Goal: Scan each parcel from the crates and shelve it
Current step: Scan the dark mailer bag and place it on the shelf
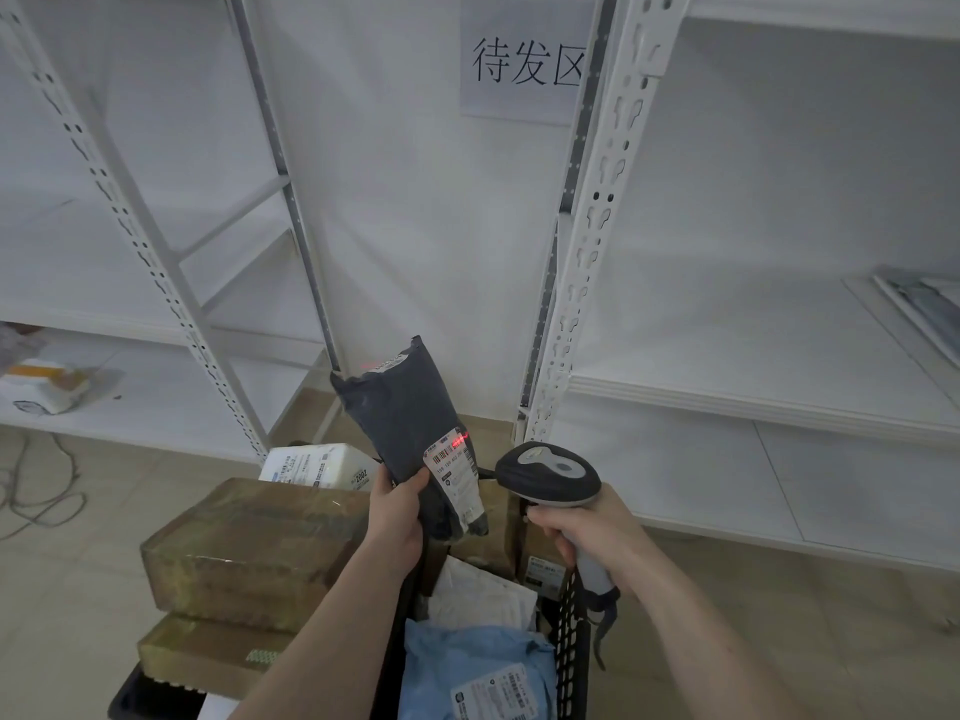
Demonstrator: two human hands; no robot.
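Note:
My left hand (397, 506) grips the lower end of a dark grey soft parcel (402, 407) and holds it upright above the crates. A white shipping label (456, 472) faces right, and a red scan line glows on its top edge. My right hand (584, 530) grips the handle of a black and grey barcode scanner (548, 475), whose head points left at the label from close by. Below my arms a black crate (571, 641) holds a light blue bag parcel (467, 667), a white bag and small cardboard boxes.
Two brown cardboard boxes (249, 537) are stacked at the left, with a white pack (319, 467) behind them. White metal shelving (753, 397) stands ahead and to the right. A left shelf (156, 397) carries a white parcel (44, 387). Cables lie on the floor at far left.

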